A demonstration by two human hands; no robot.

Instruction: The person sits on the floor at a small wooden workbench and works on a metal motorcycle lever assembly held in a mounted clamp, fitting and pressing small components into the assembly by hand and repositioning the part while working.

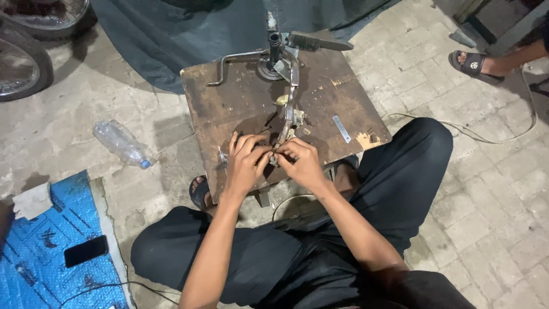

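Fingers (264,153) of both hands are pinched together on the near end of a bent metal part (289,109), at the bench (240,97) front edge. Left hand (246,163) & right hand (302,163) are nearly touching. A brush (317,41) is seen at the far edge, a plastic bottle (121,143) & phone (86,250) on the floor, left.

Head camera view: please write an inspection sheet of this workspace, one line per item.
Surface: worn brown wooden work board, stained.
Job's things: long grey metal part lying on the board, its near end between both hands.
Clutter: wire brush, flat metal strip, clear plastic bottle, black phone on blue sheet.
Grippers: left hand and right hand pinch the part's end.
Cables: white cord on paving.
Surroundings: bicycle wheel, another person's sandalled foot.
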